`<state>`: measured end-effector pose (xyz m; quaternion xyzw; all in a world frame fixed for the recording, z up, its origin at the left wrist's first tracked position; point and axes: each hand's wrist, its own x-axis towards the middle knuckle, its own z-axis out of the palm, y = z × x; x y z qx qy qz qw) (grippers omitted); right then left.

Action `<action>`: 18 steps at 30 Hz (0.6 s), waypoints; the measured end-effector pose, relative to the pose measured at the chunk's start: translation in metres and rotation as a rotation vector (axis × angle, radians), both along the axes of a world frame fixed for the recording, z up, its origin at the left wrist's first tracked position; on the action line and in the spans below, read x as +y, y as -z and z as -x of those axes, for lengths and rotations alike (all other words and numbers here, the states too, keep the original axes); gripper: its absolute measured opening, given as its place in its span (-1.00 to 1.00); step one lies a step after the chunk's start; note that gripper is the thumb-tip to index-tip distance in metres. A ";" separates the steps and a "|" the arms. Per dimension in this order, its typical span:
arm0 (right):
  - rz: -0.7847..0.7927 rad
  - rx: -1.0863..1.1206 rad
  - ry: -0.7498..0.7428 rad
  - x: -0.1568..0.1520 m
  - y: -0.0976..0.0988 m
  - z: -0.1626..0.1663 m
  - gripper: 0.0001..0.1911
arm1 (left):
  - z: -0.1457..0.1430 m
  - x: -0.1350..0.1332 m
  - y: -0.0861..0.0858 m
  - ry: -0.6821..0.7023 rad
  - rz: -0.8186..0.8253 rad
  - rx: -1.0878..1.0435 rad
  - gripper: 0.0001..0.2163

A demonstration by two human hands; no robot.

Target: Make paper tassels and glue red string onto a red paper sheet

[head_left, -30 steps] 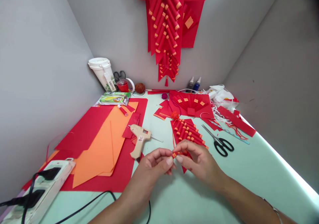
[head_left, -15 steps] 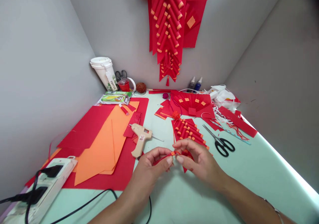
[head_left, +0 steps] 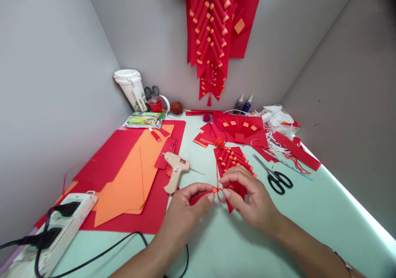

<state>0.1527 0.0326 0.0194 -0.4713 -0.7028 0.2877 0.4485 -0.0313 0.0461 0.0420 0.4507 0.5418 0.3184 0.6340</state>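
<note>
The left hand [head_left: 188,203] pinches a small red paper roll with an orange tip [head_left: 202,196] above the pale green worktop [head_left: 309,212]. The right hand [head_left: 247,197], fingers now drawn slightly away, pinches a thin red string [head_left: 217,183] looping from it, suggesting threading has begun.

A pale green surface [head_left: 235,245] carries red and orange paper sheets [head_left: 130,175] left of the hands, a glue gun [head_left: 173,170] just beyond them, black scissors [head_left: 274,175] to their right.
</note>
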 end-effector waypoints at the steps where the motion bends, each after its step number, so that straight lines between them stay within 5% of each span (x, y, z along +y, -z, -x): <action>1: -0.105 -0.070 0.001 0.001 0.000 0.000 -0.85 | 0.000 0.000 0.000 0.002 -0.025 0.019 -0.81; 6: -0.326 -0.272 -0.009 0.002 0.001 0.001 -0.84 | -0.002 0.000 -0.003 0.034 -0.135 0.072 -0.89; 18: -0.320 -0.380 -0.067 0.001 0.000 0.001 -0.90 | 0.000 -0.005 0.009 0.156 -0.330 0.242 -0.82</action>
